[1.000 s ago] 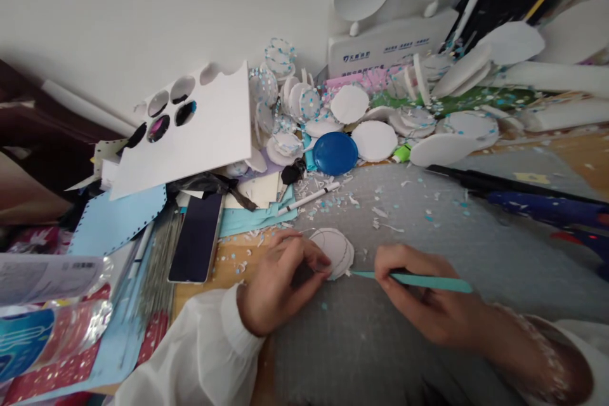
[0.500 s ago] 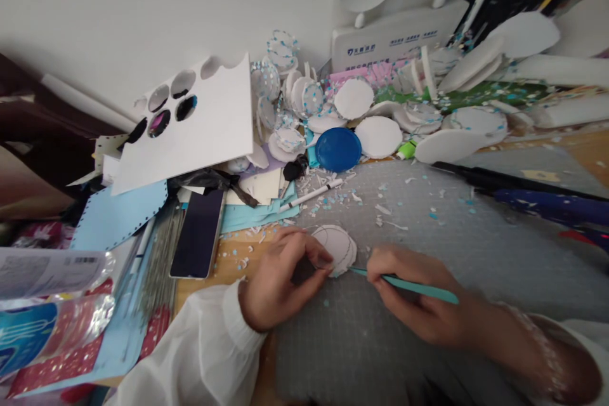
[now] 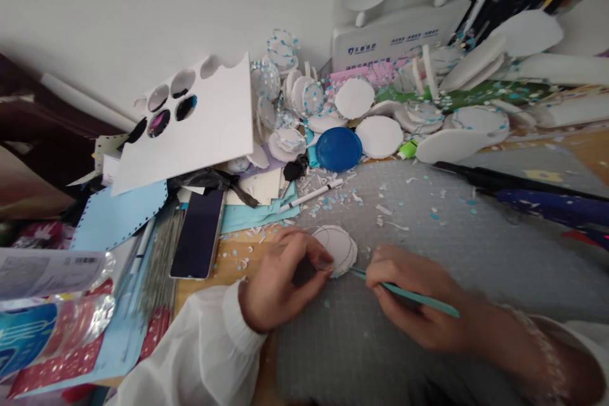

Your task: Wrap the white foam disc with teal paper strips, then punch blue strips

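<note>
Evidently the work on the white disc (image 3: 339, 248) is only part done. It lies near the front of the grey cutting mat (image 3: 342, 342), between the two hands, its rim uneven and a thin curved line (image 3: 352, 245) crossing its face. The left hand (image 3: 285, 276) is nearly closed, thumb and fingertips pinching the disc's near-left edge. The right hand (image 3: 413, 292) is curled around a slim teal tool (image 3: 423, 298), perhaps tweezers, whose tip points at the rim's near-right side; whether it touches is too small to tell.

At the back, several blue-flecked discs (image 3: 313, 99) look finished, while plain discs (image 3: 379, 137) beside the blue lid (image 3: 339, 150) seem to await the same trim. The disc in hand shows little of that flecking, so most of its decoration probably remains. Scraps (image 3: 385, 210) litter the mat.
</note>
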A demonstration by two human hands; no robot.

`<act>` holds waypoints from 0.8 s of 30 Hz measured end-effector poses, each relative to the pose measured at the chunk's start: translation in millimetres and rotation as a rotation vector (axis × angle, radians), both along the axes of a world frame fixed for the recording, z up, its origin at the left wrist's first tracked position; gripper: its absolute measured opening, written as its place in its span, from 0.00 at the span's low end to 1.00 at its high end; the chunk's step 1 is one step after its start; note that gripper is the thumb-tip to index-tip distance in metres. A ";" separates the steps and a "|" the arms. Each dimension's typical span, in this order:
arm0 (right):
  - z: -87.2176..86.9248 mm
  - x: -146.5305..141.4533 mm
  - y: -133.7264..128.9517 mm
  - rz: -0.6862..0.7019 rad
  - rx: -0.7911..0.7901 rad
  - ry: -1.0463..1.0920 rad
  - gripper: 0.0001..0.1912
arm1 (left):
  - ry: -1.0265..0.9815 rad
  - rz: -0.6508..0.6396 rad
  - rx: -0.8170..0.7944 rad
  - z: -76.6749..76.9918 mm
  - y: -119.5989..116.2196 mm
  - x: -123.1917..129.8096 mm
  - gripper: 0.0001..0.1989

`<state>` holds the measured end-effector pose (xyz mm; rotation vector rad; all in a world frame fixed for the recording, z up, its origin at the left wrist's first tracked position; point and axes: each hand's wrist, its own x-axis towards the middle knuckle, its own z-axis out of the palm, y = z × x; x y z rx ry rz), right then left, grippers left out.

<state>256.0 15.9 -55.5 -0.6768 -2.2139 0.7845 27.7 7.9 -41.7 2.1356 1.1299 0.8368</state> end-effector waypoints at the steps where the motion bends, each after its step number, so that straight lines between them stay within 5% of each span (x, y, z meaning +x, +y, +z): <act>1: -0.1 0.1 -0.2 -0.004 0.002 -0.001 0.09 | -0.002 0.000 -0.001 -0.1 -0.1 -0.1 0.09; 24: -0.7 0.7 -1.4 -0.005 0.045 -0.026 0.10 | -0.021 0.003 0.013 -3.2 -0.4 -0.7 0.09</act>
